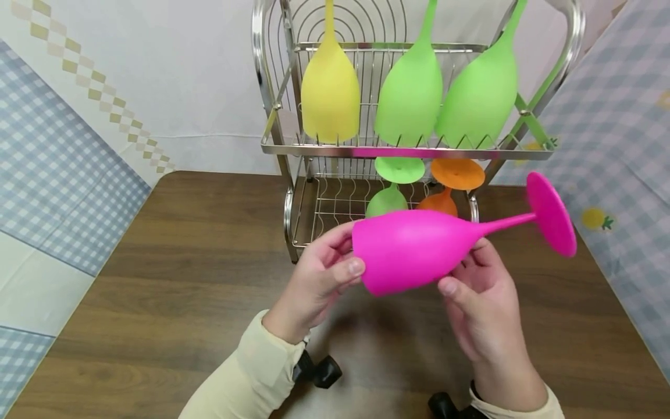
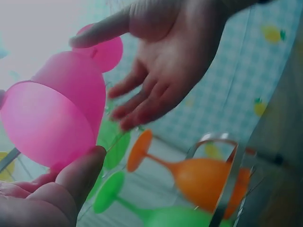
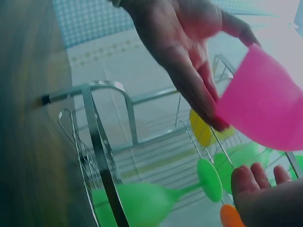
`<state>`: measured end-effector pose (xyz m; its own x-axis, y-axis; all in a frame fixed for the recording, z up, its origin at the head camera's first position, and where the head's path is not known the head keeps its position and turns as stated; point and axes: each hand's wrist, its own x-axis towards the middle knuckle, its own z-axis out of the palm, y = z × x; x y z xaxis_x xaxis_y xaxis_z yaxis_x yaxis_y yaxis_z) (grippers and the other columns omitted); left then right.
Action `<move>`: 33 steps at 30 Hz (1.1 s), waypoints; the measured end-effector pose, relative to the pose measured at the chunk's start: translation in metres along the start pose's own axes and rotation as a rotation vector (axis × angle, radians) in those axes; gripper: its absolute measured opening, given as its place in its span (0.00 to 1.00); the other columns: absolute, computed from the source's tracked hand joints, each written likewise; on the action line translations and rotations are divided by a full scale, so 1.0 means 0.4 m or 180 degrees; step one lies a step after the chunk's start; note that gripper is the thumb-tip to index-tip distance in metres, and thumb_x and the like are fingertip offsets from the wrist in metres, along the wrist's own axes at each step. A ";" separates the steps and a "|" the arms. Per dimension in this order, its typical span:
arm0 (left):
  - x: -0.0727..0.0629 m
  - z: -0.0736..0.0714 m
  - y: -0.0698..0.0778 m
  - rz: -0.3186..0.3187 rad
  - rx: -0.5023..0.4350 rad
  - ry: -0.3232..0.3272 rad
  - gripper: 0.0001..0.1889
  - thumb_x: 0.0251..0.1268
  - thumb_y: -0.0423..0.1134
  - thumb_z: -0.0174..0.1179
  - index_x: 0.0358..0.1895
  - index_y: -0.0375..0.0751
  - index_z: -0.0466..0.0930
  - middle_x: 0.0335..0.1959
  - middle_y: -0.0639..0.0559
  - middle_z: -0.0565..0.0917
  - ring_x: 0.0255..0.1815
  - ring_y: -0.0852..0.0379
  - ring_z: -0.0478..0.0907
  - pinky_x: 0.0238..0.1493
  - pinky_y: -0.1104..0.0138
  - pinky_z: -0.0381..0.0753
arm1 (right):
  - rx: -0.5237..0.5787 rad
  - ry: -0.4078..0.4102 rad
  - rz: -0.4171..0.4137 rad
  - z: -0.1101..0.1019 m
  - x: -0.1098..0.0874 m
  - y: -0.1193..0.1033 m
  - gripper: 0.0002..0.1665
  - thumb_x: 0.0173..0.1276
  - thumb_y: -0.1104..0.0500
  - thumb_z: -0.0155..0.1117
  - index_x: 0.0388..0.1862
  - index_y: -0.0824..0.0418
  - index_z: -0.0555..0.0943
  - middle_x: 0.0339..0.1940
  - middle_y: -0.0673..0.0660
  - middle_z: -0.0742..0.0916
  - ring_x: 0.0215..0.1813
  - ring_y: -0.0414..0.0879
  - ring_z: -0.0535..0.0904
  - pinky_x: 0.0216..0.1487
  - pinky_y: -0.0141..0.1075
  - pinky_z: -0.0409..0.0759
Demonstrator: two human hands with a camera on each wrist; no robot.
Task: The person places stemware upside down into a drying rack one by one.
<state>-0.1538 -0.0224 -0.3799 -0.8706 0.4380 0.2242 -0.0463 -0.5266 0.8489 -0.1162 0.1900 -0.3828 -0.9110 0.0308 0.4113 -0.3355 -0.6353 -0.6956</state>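
A bright pink plastic goblet point(image 1: 413, 250) is held up sideways in front of the rack, its mouth to the left and its round foot to the upper right. My left hand point(image 1: 324, 279) pinches the rim, thumb on the near side and fingers behind. Beside the lower bowl, near the stem, is my right hand point(image 1: 487, 308). Its thumb is at the bowl's edge, and some fingers are hidden behind the goblet in the head view. The left wrist view shows the right hand's fingers point(image 2: 142, 104) spread loosely, apart from the bowl.
A two-tier metal dish rack point(image 1: 408, 152) stands at the table's back. Its upper tier holds a yellow goblet point(image 1: 331, 93) and two green goblets point(image 1: 410, 93), upside down. Below are a green goblet point(image 1: 387, 201) and an orange goblet point(image 1: 458, 173). Checked cloth point(image 1: 628, 116) hangs at the sides.
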 end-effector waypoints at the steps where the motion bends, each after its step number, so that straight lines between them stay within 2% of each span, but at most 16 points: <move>1: 0.000 0.004 -0.004 -0.0033 -0.0062 -0.0040 0.42 0.58 0.47 0.71 0.69 0.24 0.64 0.50 0.46 0.80 0.46 0.56 0.81 0.45 0.67 0.87 | 0.0055 -0.0077 0.0002 -0.001 -0.002 0.004 0.34 0.61 0.80 0.66 0.66 0.73 0.68 0.58 0.65 0.80 0.55 0.52 0.79 0.57 0.38 0.82; 5: 0.002 0.014 -0.024 -0.0133 -0.0376 -0.0253 0.39 0.60 0.44 0.66 0.68 0.22 0.63 0.48 0.49 0.80 0.45 0.57 0.81 0.44 0.67 0.86 | 0.0130 -0.0242 -0.0048 0.004 -0.016 0.014 0.44 0.59 0.76 0.71 0.72 0.73 0.62 0.64 0.68 0.78 0.62 0.55 0.78 0.63 0.42 0.79; 10: 0.004 0.018 -0.048 -0.0254 -0.0673 -0.0420 0.38 0.60 0.45 0.65 0.67 0.22 0.63 0.49 0.50 0.80 0.45 0.57 0.81 0.47 0.67 0.85 | 0.0282 -0.0335 -0.0238 0.011 -0.026 0.026 0.43 0.58 0.78 0.70 0.71 0.76 0.63 0.63 0.70 0.80 0.61 0.56 0.80 0.62 0.44 0.80; 15: 0.006 0.014 -0.057 -0.0275 -0.0692 -0.0513 0.42 0.58 0.51 0.69 0.67 0.25 0.63 0.50 0.51 0.80 0.47 0.58 0.80 0.51 0.67 0.84 | 0.0322 -0.0304 -0.0300 0.015 -0.027 0.029 0.41 0.58 0.79 0.70 0.70 0.77 0.65 0.60 0.70 0.81 0.59 0.57 0.81 0.60 0.44 0.82; 20: 0.010 0.003 -0.058 -0.0218 -0.0644 -0.0681 0.39 0.58 0.54 0.70 0.63 0.29 0.67 0.49 0.52 0.80 0.48 0.58 0.80 0.53 0.67 0.82 | 0.0322 -0.0399 -0.0326 0.016 -0.025 0.023 0.41 0.58 0.79 0.69 0.70 0.77 0.65 0.63 0.71 0.79 0.61 0.58 0.79 0.62 0.45 0.81; 24: 0.014 -0.009 -0.049 -0.0234 -0.0403 -0.0667 0.44 0.58 0.55 0.72 0.65 0.25 0.65 0.52 0.50 0.80 0.50 0.57 0.79 0.54 0.66 0.83 | 0.0302 -0.0392 -0.0347 0.017 -0.022 0.019 0.42 0.58 0.80 0.69 0.71 0.77 0.64 0.63 0.72 0.79 0.61 0.59 0.79 0.61 0.45 0.82; 28: 0.019 -0.023 -0.026 -0.0322 0.0017 -0.0487 0.51 0.54 0.57 0.75 0.70 0.23 0.61 0.60 0.42 0.77 0.57 0.53 0.79 0.58 0.61 0.83 | 0.0156 -0.0336 -0.0364 0.017 -0.020 0.012 0.44 0.56 0.81 0.69 0.72 0.78 0.63 0.64 0.73 0.78 0.61 0.59 0.80 0.59 0.45 0.83; 31: 0.022 -0.037 -0.009 -0.0300 0.0328 -0.0345 0.51 0.52 0.55 0.77 0.71 0.26 0.63 0.66 0.36 0.74 0.63 0.47 0.77 0.63 0.58 0.79 | 0.0003 -0.0292 -0.0351 0.018 -0.019 0.008 0.45 0.55 0.82 0.69 0.72 0.77 0.63 0.65 0.73 0.77 0.62 0.59 0.80 0.59 0.44 0.83; 33: 0.022 -0.046 0.003 -0.0207 0.0561 -0.0252 0.48 0.52 0.51 0.77 0.71 0.28 0.64 0.68 0.35 0.72 0.66 0.45 0.74 0.67 0.56 0.75 | -0.0110 -0.0253 -0.0342 0.020 -0.019 0.007 0.45 0.54 0.83 0.69 0.71 0.78 0.64 0.66 0.73 0.77 0.62 0.59 0.80 0.59 0.43 0.83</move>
<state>-0.1707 -0.0327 -0.3857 -0.8270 0.5265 0.1970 -0.0088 -0.3626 0.9319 -0.1083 0.1820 -0.3831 -0.8479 0.0352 0.5290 -0.4396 -0.6046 -0.6643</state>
